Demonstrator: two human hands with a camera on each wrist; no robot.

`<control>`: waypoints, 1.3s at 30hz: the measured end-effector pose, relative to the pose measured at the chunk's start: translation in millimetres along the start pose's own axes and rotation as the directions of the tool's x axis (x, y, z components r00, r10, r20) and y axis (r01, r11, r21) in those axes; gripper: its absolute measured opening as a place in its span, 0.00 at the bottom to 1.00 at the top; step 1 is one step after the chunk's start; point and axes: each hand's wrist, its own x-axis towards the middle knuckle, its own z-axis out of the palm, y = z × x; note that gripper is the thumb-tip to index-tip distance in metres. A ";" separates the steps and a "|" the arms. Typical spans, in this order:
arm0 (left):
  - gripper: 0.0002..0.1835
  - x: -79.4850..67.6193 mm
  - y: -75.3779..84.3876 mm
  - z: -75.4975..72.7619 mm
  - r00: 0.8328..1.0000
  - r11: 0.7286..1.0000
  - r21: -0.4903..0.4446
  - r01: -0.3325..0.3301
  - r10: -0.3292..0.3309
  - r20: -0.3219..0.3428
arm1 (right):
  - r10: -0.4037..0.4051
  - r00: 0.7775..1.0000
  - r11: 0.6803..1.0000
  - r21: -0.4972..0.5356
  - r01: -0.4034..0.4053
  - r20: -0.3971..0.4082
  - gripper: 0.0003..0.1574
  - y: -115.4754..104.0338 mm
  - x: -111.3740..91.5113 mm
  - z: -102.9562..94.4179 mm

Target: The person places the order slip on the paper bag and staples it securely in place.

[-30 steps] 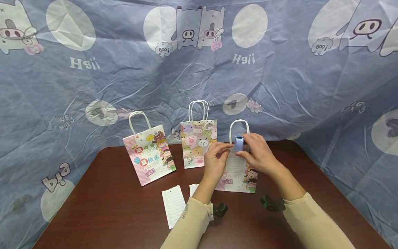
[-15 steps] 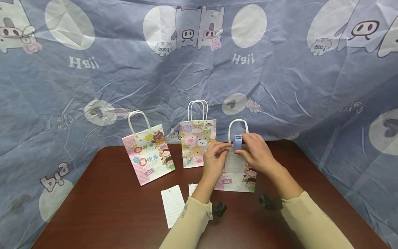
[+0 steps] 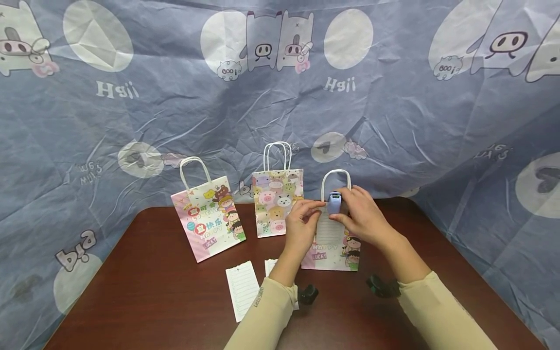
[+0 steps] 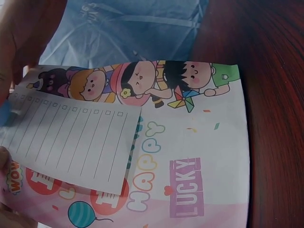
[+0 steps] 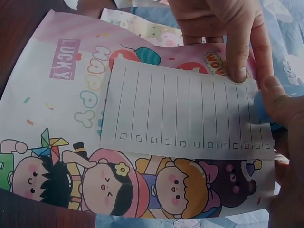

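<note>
A lined paper slip (image 4: 76, 142) lies over the upper front of a white and pink cartoon paper bag (image 3: 330, 262), held up at the right. My left hand (image 3: 302, 221) pinches the bag's top edge together with the slip; its thumb presses on the slip in the right wrist view. My right hand (image 3: 365, 214) grips a small blue stapler (image 3: 334, 203) between thumb and fingers, at the top end of the slip (image 5: 185, 111). Fingers hide much of the stapler in both wrist views, so whether its jaws press the paper cannot be told.
A second cartoon bag (image 3: 210, 218) leans at the left, and an animal-print bag (image 3: 277, 204) stands in the middle. On the brown table (image 3: 144, 291) lies a lined slip (image 3: 242, 289); another slip (image 3: 270, 265) is partly under my left forearm. A blue printed cloth (image 3: 175, 112) hangs behind.
</note>
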 end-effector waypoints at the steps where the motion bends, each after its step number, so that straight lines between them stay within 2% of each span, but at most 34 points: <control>1: 0.11 0.1 -3.6 0.1 1.000 1.000 -0.002 -0.002 0.002 0.003 | 0.000 1.000 1.000 0.013 0.000 -0.009 0.35 -0.1 -0.3 0.3; 9: 0.12 -0.7 -12.8 -2.2 0.999 0.998 -0.054 -0.045 0.046 0.018 | 0.034 0.995 0.984 0.180 -0.017 -0.090 0.33 -1.7 -2.1 0.1; 12: 0.12 -1.0 -12.7 -2.8 0.998 0.997 -0.062 -0.054 0.055 0.024 | 0.068 0.992 0.971 0.234 -0.043 -0.102 0.39 -1.6 -4.5 -2.8; 17: 0.12 -0.7 -13.0 -1.8 0.999 0.997 -0.064 -0.033 0.035 0.024 | 0.138 0.985 0.930 0.355 -0.092 -0.108 0.49 -3.1 -10.3 -7.3; 22: 0.11 -2.1 -3.9 -2.1 1.000 0.999 -0.030 -0.022 0.023 0.021 | 0.147 0.973 0.919 0.387 -0.069 -0.176 0.52 -3.6 -15.5 -10.4; 29: 0.11 -5.5 19.2 -7.5 0.998 0.998 -0.033 -0.060 0.060 0.011 | 0.151 0.958 0.896 0.443 -0.028 -0.245 0.52 -4.6 -22.2 -14.9; 35: 0.12 -3.6 16.0 -4.8 0.999 0.998 -0.038 -0.041 0.041 0.006 | 0.203 0.931 0.836 0.548 -0.003 -0.304 0.49 -1.1 -29.1 -17.0; 39: 0.12 -3.1 13.8 -4.2 0.999 0.999 -0.018 -0.034 0.034 0.001 | 0.230 0.917 0.826 0.564 -0.007 -0.326 0.46 4.0 -37.8 -14.9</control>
